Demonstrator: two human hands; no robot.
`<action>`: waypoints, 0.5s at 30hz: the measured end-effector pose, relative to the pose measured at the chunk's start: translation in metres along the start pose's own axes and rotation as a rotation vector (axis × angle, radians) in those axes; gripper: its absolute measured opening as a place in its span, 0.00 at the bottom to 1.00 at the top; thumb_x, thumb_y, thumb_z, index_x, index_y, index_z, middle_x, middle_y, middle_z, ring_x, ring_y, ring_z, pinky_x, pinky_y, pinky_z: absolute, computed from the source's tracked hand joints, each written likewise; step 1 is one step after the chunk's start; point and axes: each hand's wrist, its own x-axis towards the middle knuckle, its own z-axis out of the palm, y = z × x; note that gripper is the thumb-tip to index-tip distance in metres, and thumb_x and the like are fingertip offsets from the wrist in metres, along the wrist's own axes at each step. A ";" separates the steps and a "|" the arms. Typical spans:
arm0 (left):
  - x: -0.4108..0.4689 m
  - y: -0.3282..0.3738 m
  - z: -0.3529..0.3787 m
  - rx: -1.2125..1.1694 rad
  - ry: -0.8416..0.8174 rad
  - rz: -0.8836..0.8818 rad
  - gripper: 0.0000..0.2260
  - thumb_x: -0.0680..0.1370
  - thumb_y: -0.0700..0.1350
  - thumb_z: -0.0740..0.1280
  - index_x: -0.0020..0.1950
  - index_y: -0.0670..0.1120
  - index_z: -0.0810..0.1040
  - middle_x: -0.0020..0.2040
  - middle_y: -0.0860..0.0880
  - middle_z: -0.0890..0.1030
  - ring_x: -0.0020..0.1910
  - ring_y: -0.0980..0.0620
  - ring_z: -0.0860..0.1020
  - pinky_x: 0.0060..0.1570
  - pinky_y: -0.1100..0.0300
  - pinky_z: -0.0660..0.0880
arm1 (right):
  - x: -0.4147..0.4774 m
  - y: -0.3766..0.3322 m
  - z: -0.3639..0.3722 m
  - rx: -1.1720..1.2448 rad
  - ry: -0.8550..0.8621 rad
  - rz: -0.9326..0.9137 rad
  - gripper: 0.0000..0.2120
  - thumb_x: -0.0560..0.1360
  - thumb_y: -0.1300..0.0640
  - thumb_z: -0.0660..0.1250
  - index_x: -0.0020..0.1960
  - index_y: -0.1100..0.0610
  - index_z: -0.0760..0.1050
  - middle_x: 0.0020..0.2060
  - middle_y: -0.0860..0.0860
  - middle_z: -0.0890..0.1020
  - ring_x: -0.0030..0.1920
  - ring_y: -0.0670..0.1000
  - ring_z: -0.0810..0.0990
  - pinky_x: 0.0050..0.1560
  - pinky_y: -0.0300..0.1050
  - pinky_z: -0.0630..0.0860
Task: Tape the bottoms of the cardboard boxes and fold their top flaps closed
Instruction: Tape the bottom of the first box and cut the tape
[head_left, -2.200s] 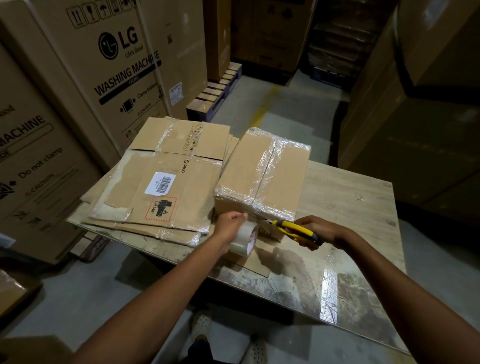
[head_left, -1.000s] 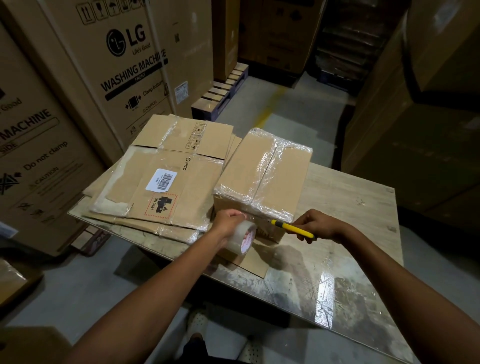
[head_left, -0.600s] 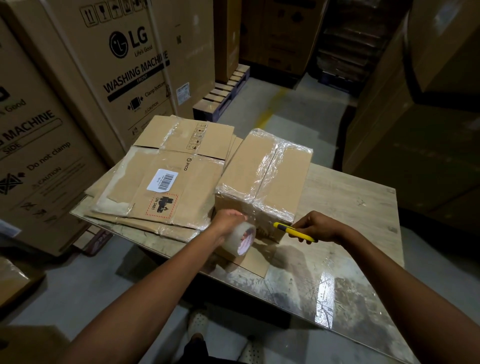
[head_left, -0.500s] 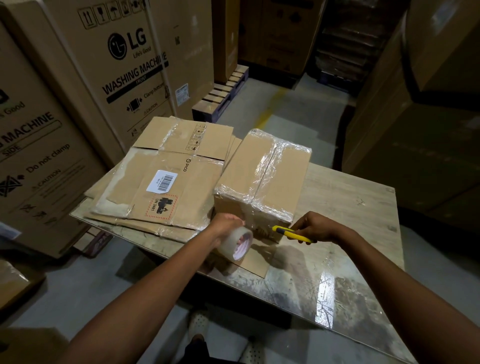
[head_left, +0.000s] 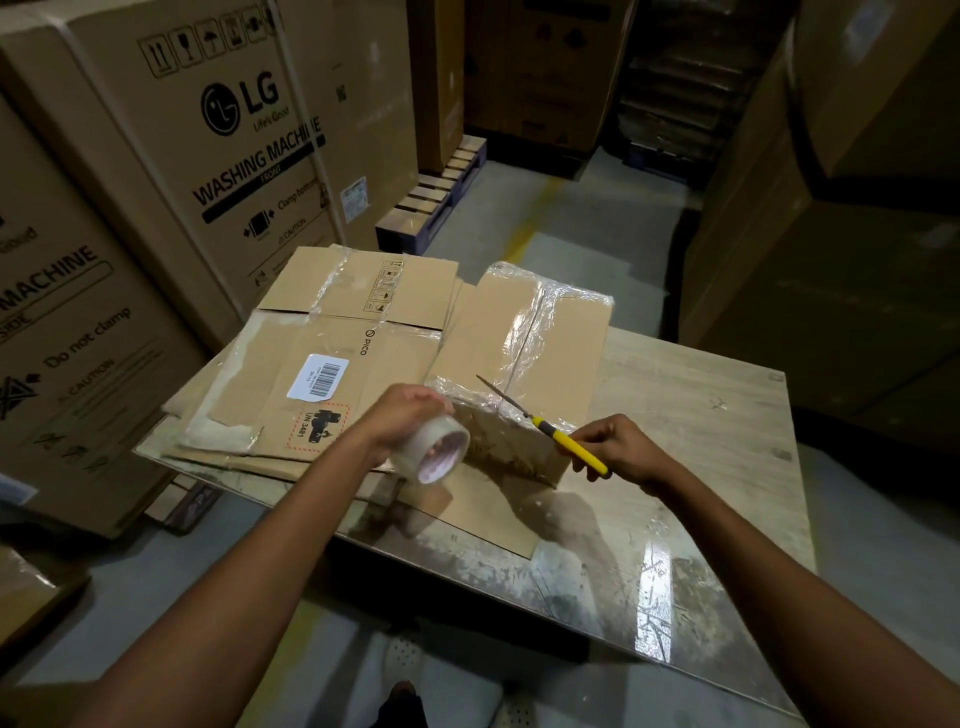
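I see the cardboard box standing on the table beside flattened cartons. Wrinkled clear tape crosses its upturned face (glossy along the seam). My left hand grips the tape roll at the box's near edge. My right hand pinches a yellow-handled knife, its blade seemingly touching the tape.

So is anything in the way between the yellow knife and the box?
Nothing visible is. The right hand holds the knife with its blade over the taped box's near top edge. The left hand grips the tape roll just to the blade's left, beside it, not under it.
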 end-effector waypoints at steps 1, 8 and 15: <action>0.001 0.011 -0.003 -0.012 0.031 0.044 0.07 0.79 0.44 0.66 0.46 0.45 0.83 0.51 0.45 0.83 0.46 0.44 0.80 0.41 0.56 0.76 | -0.001 0.001 0.005 0.058 0.036 -0.001 0.09 0.76 0.64 0.70 0.42 0.55 0.87 0.33 0.60 0.84 0.30 0.52 0.79 0.28 0.39 0.73; 0.029 0.057 0.024 0.099 0.355 0.443 0.07 0.78 0.43 0.69 0.56 0.50 0.81 0.54 0.51 0.81 0.50 0.52 0.78 0.45 0.60 0.74 | -0.002 0.012 0.039 0.669 0.322 0.222 0.11 0.76 0.53 0.71 0.40 0.61 0.83 0.32 0.58 0.79 0.27 0.52 0.72 0.29 0.39 0.69; 0.065 0.058 0.094 0.621 0.349 0.831 0.10 0.80 0.45 0.66 0.61 0.46 0.80 0.48 0.42 0.85 0.43 0.40 0.82 0.39 0.53 0.76 | -0.004 0.007 0.054 1.177 0.196 0.262 0.15 0.80 0.47 0.63 0.49 0.59 0.77 0.32 0.50 0.77 0.26 0.45 0.75 0.20 0.36 0.67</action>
